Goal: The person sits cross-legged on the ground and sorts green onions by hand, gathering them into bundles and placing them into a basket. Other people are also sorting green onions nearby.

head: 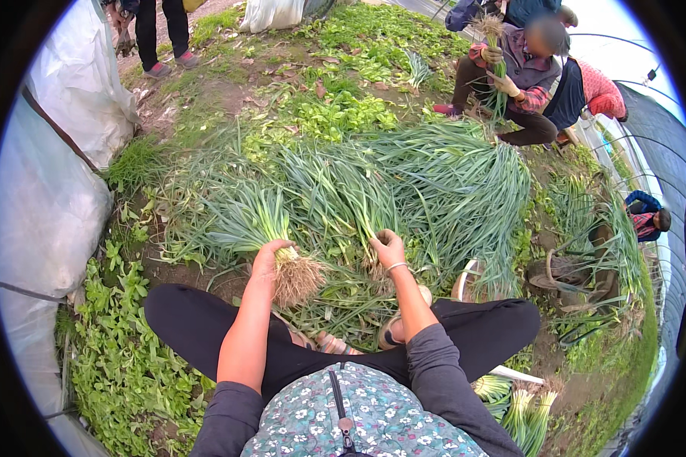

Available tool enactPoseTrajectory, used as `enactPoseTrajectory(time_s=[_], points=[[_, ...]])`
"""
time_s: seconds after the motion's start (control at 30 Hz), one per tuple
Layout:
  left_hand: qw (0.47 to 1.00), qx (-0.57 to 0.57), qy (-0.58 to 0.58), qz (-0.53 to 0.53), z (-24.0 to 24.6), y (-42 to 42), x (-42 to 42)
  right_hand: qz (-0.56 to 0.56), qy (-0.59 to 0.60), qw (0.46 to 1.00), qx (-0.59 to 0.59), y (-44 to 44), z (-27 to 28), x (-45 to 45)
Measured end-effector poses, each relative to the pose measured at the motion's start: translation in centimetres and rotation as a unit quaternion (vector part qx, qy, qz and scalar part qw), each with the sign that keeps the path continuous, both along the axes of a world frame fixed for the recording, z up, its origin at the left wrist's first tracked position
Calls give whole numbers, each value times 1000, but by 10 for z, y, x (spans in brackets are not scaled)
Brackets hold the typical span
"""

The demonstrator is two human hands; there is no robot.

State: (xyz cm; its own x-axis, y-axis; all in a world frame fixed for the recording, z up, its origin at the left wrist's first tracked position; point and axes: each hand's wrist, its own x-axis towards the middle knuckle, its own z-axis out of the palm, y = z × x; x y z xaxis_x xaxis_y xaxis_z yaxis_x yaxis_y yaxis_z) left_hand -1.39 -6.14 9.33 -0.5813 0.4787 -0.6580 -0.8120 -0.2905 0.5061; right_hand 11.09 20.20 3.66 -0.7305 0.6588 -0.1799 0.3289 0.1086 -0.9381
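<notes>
My left hand [271, 255] grips a bunch of leafy green allium plants [257, 220] near the root end. Its tan, hairy roots [298, 280] hang towards my knees and its leaves fan out to the upper left. Ahead of my right knee, my right hand [387, 249] has its fingertips at the pale stems of more such plants [357, 197] lying on the ground; whether it grips one cannot be told. A large heap of the same plants [457, 188] spreads beyond it to the right.
White plastic sheeting [51, 188] hangs at the left. Low leafy plants [114, 354] grow beside my left knee. Tied-looking bundles [529, 414] lie at the lower right, a basket with a handle [560, 274] at the right. A crouching person [514, 74] holds a bunch; other people are farther off.
</notes>
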Motion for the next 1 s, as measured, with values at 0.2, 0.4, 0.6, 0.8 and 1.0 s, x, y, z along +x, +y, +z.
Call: enactPoseTrajectory(time_s=[0.2, 0.4, 0.6, 0.8, 1.0], points=[[997, 26, -4, -78, -20, 23, 22, 90, 85, 977, -175, -68, 17, 3], [995, 24, -31, -96, -33, 20, 34, 119, 19, 990, 70, -104, 12, 14], [991, 15, -90, -93, -22, 18, 37, 125, 83, 960, 236, -116, 35, 21], [997, 15, -54, -58, -13, 24, 37, 11, 113, 972, 205, -118, 30, 16], [1000, 14, 25, -13, -8, 13, 16, -47, -115, 901, 416, -48, 31, 43]])
